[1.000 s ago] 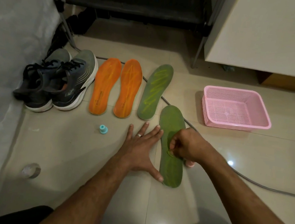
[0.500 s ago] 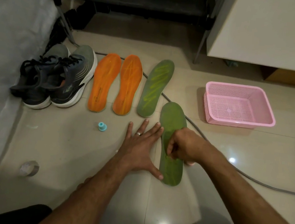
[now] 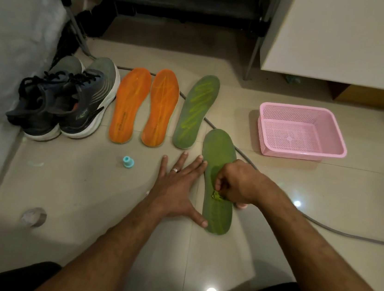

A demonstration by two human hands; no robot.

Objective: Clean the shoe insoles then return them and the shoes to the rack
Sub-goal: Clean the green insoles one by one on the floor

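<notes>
Four insoles on floor: two orange [image 3: 144, 107], two green; two shoes [image 3: 63, 98] at left. Near green insole [image 3: 218, 180] lay lengthwise, toe pointing away. Left hand [image 3: 176, 189] flat, fingers spread, beside it; right hand [image 3: 232, 183] curled, pressing something small and hidden onto it

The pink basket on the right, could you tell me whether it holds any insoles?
No, the pink basket shows only its bare mesh floor; all four insoles lie on the floor tiles.
</notes>
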